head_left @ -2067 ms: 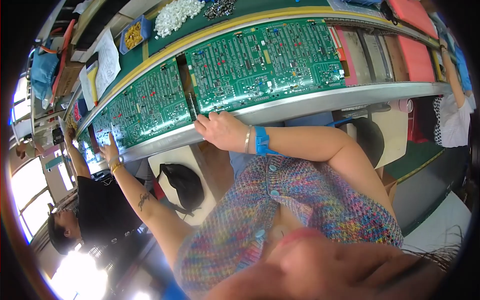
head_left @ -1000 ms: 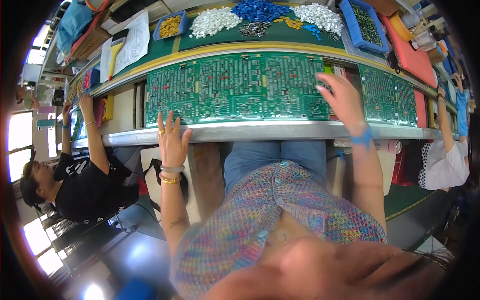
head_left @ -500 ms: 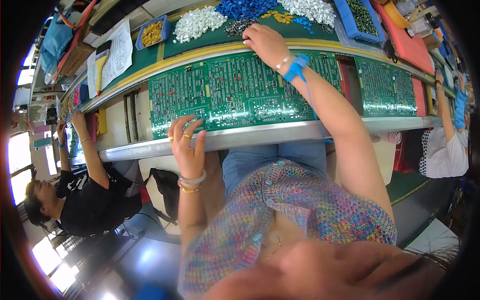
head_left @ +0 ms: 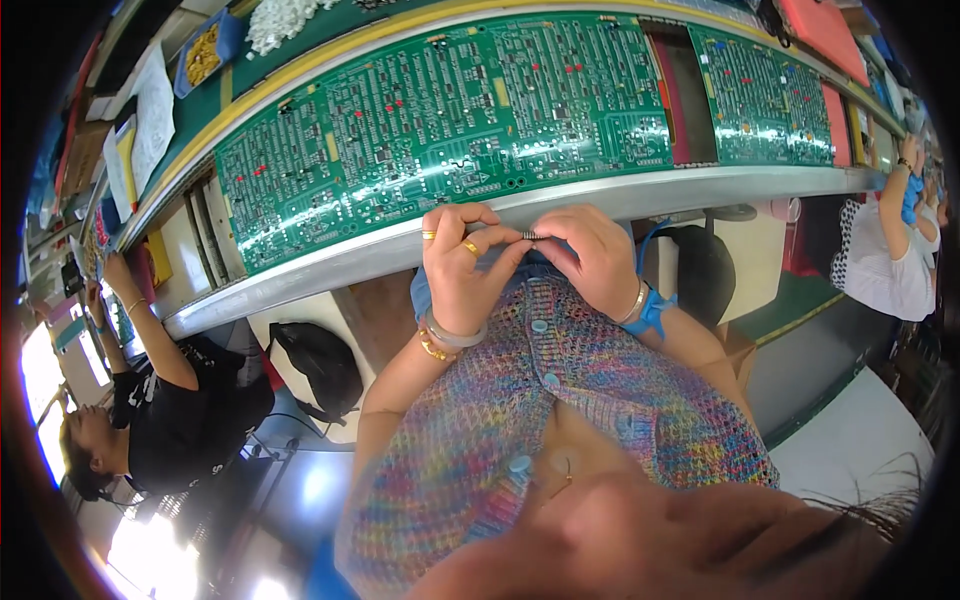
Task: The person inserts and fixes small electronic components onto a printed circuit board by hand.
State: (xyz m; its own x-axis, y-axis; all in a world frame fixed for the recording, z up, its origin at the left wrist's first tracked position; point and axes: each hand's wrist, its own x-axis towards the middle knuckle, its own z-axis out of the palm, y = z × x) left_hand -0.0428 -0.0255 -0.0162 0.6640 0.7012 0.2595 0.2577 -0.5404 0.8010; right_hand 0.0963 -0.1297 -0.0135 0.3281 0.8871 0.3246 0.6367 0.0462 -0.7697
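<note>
My left hand [head_left: 462, 262] and my right hand [head_left: 592, 258] are drawn in close to my chest, just below the metal edge of the conveyor [head_left: 400, 255]. Between their fingertips they pinch a small dark electronic component [head_left: 530, 236] with thin leads. A large green circuit board [head_left: 450, 115] lies on the conveyor right above the hands. My left hand wears gold rings and bracelets, my right wrist a blue strap.
A second green circuit board [head_left: 765, 95] lies to the right. White parts [head_left: 285, 18] and a tray of yellow parts [head_left: 205, 50] sit behind the line. A person in black [head_left: 160, 400] works at my left, another person [head_left: 885, 250] at far right. A black bag [head_left: 315, 365] lies below.
My right hand came back from the parts piles behind the board, and my left hand left the board's front edge. Both now meet at my chest around a small component.
</note>
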